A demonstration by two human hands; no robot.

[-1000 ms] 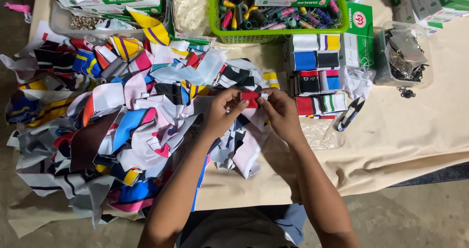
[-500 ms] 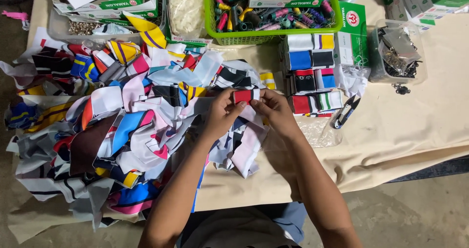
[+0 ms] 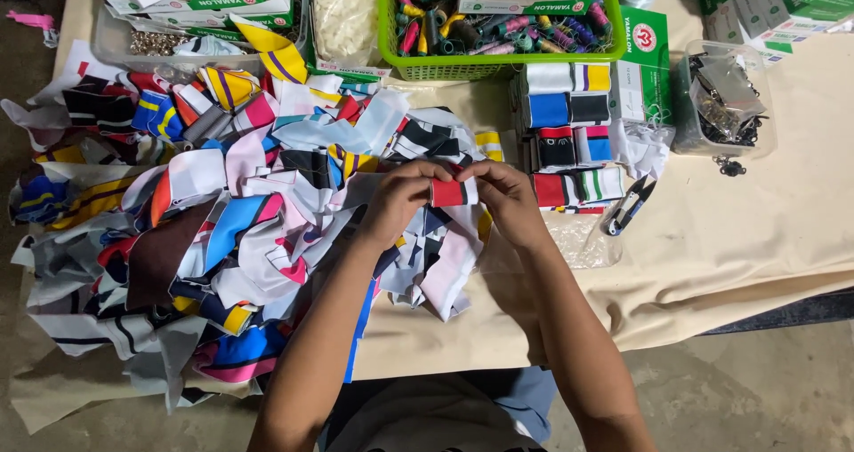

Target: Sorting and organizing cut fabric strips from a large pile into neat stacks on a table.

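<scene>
Two hands meet: my left hand point(image 3: 400, 198) and right hand point(image 3: 509, 201) each keep a closed grip on the folded strip point(image 3: 452, 192), now raised slightly farther above the scrap pile point(image 3: 222, 230).

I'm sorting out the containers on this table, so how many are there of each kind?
Green plastic basket: 1
Clear plastic tub: 1
Clear tray: 1
Total: 3
</scene>
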